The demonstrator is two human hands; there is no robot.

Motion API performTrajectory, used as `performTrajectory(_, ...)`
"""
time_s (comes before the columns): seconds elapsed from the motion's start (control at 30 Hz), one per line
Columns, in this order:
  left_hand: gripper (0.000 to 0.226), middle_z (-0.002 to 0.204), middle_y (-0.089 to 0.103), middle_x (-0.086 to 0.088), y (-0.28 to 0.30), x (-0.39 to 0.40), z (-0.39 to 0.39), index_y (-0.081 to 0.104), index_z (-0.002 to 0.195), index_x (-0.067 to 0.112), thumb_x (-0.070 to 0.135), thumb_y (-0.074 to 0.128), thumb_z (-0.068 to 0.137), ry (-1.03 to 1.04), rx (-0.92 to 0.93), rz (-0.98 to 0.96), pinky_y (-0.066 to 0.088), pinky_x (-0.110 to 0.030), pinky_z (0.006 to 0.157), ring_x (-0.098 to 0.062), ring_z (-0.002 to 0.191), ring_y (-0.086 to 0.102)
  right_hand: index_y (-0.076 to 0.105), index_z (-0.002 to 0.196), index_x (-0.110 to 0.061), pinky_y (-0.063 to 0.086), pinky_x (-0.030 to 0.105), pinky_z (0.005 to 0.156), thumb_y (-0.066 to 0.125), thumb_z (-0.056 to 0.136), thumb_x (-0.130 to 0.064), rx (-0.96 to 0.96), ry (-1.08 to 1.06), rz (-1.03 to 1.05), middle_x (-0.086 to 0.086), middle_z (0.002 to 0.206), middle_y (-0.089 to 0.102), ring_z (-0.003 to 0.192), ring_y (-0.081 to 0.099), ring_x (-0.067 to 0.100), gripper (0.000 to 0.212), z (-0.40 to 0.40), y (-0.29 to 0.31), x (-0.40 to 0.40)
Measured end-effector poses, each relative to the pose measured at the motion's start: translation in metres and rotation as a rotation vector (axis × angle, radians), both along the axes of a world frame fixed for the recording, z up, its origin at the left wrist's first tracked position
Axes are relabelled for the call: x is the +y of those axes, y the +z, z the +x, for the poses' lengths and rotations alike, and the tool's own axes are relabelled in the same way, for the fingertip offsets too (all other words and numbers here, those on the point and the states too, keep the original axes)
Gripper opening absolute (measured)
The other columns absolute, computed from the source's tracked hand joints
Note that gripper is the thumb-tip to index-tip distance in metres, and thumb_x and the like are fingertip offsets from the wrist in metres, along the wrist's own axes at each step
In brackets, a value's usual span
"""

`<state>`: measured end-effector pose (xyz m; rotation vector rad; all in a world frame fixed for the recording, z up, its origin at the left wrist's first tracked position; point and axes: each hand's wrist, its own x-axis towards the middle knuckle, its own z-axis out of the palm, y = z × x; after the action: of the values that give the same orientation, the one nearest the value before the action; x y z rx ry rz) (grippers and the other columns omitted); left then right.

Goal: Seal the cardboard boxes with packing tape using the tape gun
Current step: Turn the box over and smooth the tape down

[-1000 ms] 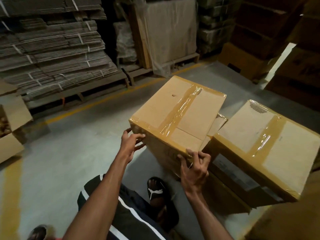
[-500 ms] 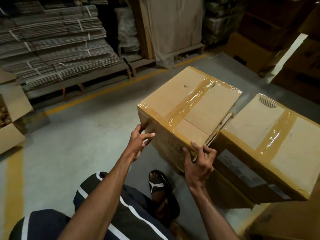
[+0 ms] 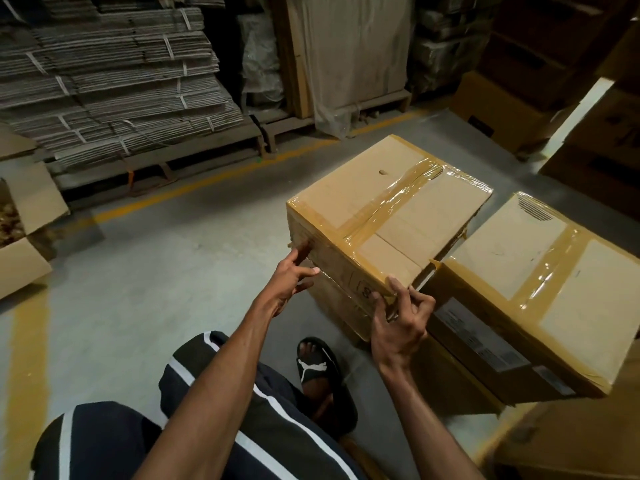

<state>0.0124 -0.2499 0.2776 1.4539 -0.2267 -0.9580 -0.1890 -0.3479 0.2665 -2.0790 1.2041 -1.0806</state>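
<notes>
A cardboard box (image 3: 349, 188) sealed with clear tape along its top seam and edges sits in front of me, tilted slightly. My left hand (image 3: 289, 284) touches its near left side with straight fingers. My right hand (image 3: 398, 320) pinches the box's near right corner, index finger over the top edge and thumb on the side face. A second taped box (image 3: 540, 271) with labels on its side lies right beside it, touching it. No tape gun is in view.
Bundled flat cardboard sheets (image 3: 114, 81) fill a pallet at the back left. An open carton (image 3: 27, 233) stands at the left edge. Dark stacked boxes (image 3: 519, 64) rise at the back right. A yellow line (image 3: 214, 178) crosses the grey floor. My sandalled foot (image 3: 317, 362) sits below the box.
The box has moved away from me and to the right, closer against the second box. My left hand's fingers have straightened along its side. My right hand stays on the near corner.
</notes>
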Motion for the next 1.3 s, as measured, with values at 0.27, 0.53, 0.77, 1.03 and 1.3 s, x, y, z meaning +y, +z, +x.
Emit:
performTrajectory(0.27, 0.042, 0.133, 0.064, -0.008, 0.041, 0.019, -0.028, 0.065, 0.128, 0.026, 0.007, 0.071, 0.09, 0.118, -0.072, 0.008, 0.053, -0.047, 0.102, -0.021, 0.12, 0.064, 0.065, 0.128, -0.02, 0.061, 0.036, 0.068, 0.083, 0.085, -0.015, -0.025, 0.014, 0.146, 0.009, 0.113, 0.05, 0.085, 0.053, 0.013, 0.047, -0.003, 0.039, 0.034)
performTrajectory(0.53, 0.024, 0.115, 0.074, -0.012, 0.117, 0.106, -0.057, 0.068, 0.12, 0.009, 0.009, 0.063, 0.096, 0.539, -0.027, -0.325, 0.057, -0.041, 0.095, -0.023, 0.109, 0.07, 0.061, 0.126, -0.028, 0.037, 0.057, 0.111, 0.078, 0.087, -0.04, 0.047, 0.072, 0.306, 0.006, 0.132, 0.041, 0.127, 0.049, 0.031, 0.044, 0.035, 0.105, 0.08)
performTrajectory(0.77, 0.024, 0.112, 0.076, -0.008, 0.129, 0.22, -0.048, 0.069, 0.12, 0.011, 0.011, 0.062, 0.097, 0.748, -0.044, -0.321, 0.057, -0.042, 0.096, -0.023, 0.11, 0.071, 0.066, 0.12, -0.026, 0.054, 0.033, 0.089, 0.073, 0.094, -0.03, -0.098, 0.682, 0.13, -0.005, 0.12, 0.05, 0.104, 0.055, 0.011, 0.027, 0.098, 0.154, 0.194)
performTrajectory(1.03, 0.022, 0.109, 0.076, -0.009, 0.054, 0.315, -0.021, 0.071, 0.116, 0.011, 0.011, 0.061, 0.096, 0.985, 0.107, -0.175, 0.059, -0.038, 0.092, -0.026, 0.106, 0.071, 0.066, 0.121, -0.023, 0.052, 0.032, 0.086, 0.067, 0.098, -0.027, 0.215, 1.106, 0.123, -0.004, 0.119, 0.056, 0.105, 0.06, 0.012, 0.023, 0.175, 0.079, 0.287)
performTrajectory(1.3, 0.014, 0.1, 0.076, -0.008, -0.095, 0.376, 0.008, 0.073, 0.096, 0.017, 0.013, 0.061, 0.09, 1.196, 0.336, 0.256, 0.058, -0.038, 0.08, -0.023, 0.085, 0.067, 0.062, 0.13, -0.019, 0.053, 0.041, 0.094, 0.062, 0.1, -0.031, 0.686, 1.365, 0.157, 0.002, 0.13, 0.057, 0.113, 0.062, 0.024, 0.033, 0.232, -0.074, 0.333)
